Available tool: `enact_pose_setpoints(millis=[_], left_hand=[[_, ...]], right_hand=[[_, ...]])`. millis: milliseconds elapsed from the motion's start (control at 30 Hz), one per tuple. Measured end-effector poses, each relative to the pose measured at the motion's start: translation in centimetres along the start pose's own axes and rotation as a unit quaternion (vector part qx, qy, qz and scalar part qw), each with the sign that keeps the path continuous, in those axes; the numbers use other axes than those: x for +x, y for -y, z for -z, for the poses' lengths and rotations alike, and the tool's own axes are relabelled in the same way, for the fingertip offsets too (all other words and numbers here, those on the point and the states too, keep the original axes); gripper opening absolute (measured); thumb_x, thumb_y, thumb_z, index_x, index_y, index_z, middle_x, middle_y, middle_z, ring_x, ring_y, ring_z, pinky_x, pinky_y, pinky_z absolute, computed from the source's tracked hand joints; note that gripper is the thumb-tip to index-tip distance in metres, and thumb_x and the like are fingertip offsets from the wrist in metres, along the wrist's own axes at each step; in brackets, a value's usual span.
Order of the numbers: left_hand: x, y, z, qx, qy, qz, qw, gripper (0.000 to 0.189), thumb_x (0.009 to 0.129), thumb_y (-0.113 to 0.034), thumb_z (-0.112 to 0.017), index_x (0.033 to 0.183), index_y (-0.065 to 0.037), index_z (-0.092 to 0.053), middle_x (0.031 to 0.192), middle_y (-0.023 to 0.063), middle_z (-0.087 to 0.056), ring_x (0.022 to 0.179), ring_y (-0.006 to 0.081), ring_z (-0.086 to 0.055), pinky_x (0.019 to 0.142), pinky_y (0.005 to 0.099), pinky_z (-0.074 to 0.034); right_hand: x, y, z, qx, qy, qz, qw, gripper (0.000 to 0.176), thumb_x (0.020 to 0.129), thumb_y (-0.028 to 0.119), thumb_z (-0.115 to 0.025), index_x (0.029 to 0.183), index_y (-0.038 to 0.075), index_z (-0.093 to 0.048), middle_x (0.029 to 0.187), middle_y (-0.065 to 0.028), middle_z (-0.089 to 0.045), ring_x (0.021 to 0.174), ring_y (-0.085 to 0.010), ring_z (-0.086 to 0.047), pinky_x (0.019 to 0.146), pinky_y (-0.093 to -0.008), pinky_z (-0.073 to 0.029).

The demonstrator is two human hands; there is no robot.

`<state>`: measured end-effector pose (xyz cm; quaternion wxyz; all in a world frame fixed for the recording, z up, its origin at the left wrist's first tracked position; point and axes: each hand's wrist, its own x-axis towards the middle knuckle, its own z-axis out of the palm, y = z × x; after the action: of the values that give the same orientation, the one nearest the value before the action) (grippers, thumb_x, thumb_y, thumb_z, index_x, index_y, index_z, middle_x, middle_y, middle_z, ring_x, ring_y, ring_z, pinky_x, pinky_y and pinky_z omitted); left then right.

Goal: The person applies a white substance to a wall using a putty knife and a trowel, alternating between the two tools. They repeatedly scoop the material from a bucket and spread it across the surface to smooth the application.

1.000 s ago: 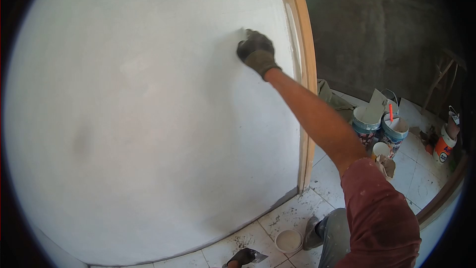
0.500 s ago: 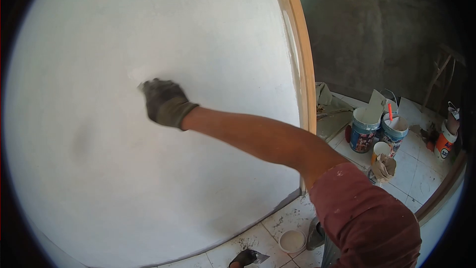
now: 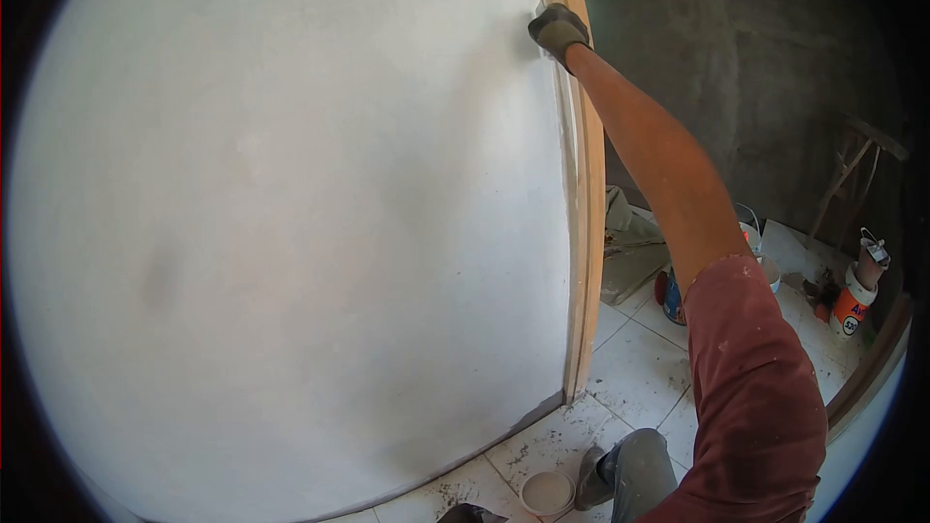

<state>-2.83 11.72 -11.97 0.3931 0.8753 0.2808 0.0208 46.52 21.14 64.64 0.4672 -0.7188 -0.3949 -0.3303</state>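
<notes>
By the high part of the wooden door frame (image 3: pixel 579 232), the right hand (image 3: pixel 559 31) was held up in a dark glove. Its fingers were curled together around a small pale tool (image 3: pixel 541 8), and only a thin bit of the tool was shown past them. The tool was placed at the right edge of the big white wall (image 3: pixel 291 232), where the wall was met by the wood. The arm was stretched up and out, and its top was covered by a red sleeve (image 3: pixel 751 378) dotted with white specks.

Low down, the left hand (image 3: pixel 470 514) was cut off by the bottom edge, so it cannot be told if its fingers were apart or together. Near it, a round pale tub (image 3: pixel 547 492) was set on the tiled floor (image 3: pixel 635 368), just beside a shoe (image 3: pixel 592 479). Dark bits were scattered on the tiles. Past the door frame, a blue bucket (image 3: pixel 675 300) was partly hidden by the arm, and a white bucket with an orange label (image 3: pixel 850 308) was seen farther right.
</notes>
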Motion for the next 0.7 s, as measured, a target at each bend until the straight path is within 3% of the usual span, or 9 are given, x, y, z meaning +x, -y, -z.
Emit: enact_pose_setpoints(millis=[167,200,233,300,333,367,433,500,700], left_hand=[[1.0,2.0,-0.9,0.050,0.006,-0.007,0.999,0.020,0.079,-0.014,-0.054,0.093,-0.004,-0.066,0.093,0.0198,-0.065,0.090,0.0362,-0.060,0.080,0.0456,-0.048],[1.5,2.5,-1.2,0.058,0.006,-0.007,0.998,0.020,0.079,-0.014,-0.054,0.093,-0.004,-0.066,0.093,0.0197,-0.065,0.090,0.0362,-0.060,0.080,0.0455,-0.048],[2.1,2.9,-1.5,0.063,0.006,-0.008,0.998,0.020,0.079,-0.014,-0.054,0.093,-0.004,-0.066,0.093,0.0196,-0.065,0.090,0.0361,-0.060,0.080,0.0454,-0.048],[2.7,3.6,-1.9,0.066,0.008,-0.010,0.998,0.020,0.079,-0.014,-0.055,0.093,-0.004,-0.066,0.093,0.0195,-0.065,0.090,0.0360,-0.060,0.081,0.0452,-0.048],[2.9,3.8,-2.1,0.069,0.008,-0.010,0.998,0.020,0.079,-0.014,-0.055,0.093,-0.004,-0.066,0.093,0.0194,-0.065,0.090,0.0360,-0.060,0.081,0.0451,-0.048],[3.0,3.9,-2.3,0.071,0.009,-0.012,0.997,0.020,0.079,-0.014,-0.055,0.093,-0.005,-0.066,0.093,0.0194,-0.065,0.090,0.0359,-0.060,0.081,0.0451,-0.048],[3.1,4.1,-2.5,0.075,0.011,-0.015,0.997,0.020,0.079,-0.014,-0.055,0.093,-0.005,-0.066,0.093,0.0193,-0.065,0.090,0.0358,-0.060,0.081,0.0449,-0.048],[3.2,4.3,-2.7,0.080,0.009,-0.022,0.997,0.020,0.078,-0.014,-0.055,0.093,-0.005,-0.066,0.093,0.0191,-0.065,0.090,0.0357,-0.059,0.081,0.0447,-0.048],[3.1,5.6,-4.0,0.095,-0.002,-0.047,0.994,0.020,0.078,-0.013,-0.056,0.093,-0.005,-0.066,0.092,0.0187,-0.064,0.090,0.0354,-0.059,0.082,0.0442,-0.047]], right_hand=[[-0.7,6.1,-5.6,-0.099,-0.038,-0.028,0.994,0.042,0.080,0.023,-0.050,0.114,0.000,-0.061,0.118,-0.0238,-0.057,0.108,-0.0385,-0.060,0.090,-0.0426,-0.050],[-2.5,7.1,-4.9,-0.065,-0.010,0.017,0.998,0.042,0.080,0.022,-0.050,0.115,0.003,-0.061,0.128,-0.0236,-0.050,0.110,-0.0398,-0.058,0.094,-0.0436,-0.047],[-2.9,7.0,-5.3,-0.078,-0.037,0.063,0.994,0.039,0.080,0.023,-0.049,0.112,0.006,-0.064,0.119,-0.0237,-0.058,0.108,-0.0373,-0.060,0.096,-0.0441,-0.046],[-2.3,5.0,-2.7,-0.035,-0.025,0.095,0.995,0.036,0.081,0.027,-0.049,0.105,0.008,-0.067,0.106,-0.0215,-0.066,0.101,-0.0334,-0.064,0.093,-0.0415,-0.048],[-2.1,3.7,-0.8,0.030,-0.039,0.069,0.996,0.030,0.081,0.024,-0.048,0.093,0.005,-0.068,0.089,-0.0177,-0.069,0.085,-0.0293,-0.068,0.080,-0.0369,-0.052],[0.2,1.4,-0.6,0.117,-0.001,0.000,0.993,0.028,0.080,0.025,-0.049,0.092,0.007,-0.068,0.087,-0.0146,-0.070,0.081,-0.0315,-0.068,0.078,-0.0386,-0.052],[2.4,-2.3,0.2,0.053,-0.084,0.029,0.995,0.028,0.076,0.022,-0.053,0.096,0.008,-0.068,0.096,-0.0169,-0.069,0.091,-0.0327,-0.066,0.082,-0.0382,-0.051],[3.8,-3.5,-0.2,0.035,-0.050,0.000,0.998,0.029,0.075,0.021,-0.054,0.096,0.007,-0.068,0.101,-0.0180,-0.068,0.096,-0.0337,-0.065,0.085,-0.0391,-0.050],[3.2,-2.2,-2.2,-0.016,-0.057,0.010,0.998,0.026,0.077,0.022,-0.056,0.092,0.004,-0.065,0.092,-0.0183,-0.068,0.080,-0.0313,-0.068,0.072,-0.0379,-0.052]])
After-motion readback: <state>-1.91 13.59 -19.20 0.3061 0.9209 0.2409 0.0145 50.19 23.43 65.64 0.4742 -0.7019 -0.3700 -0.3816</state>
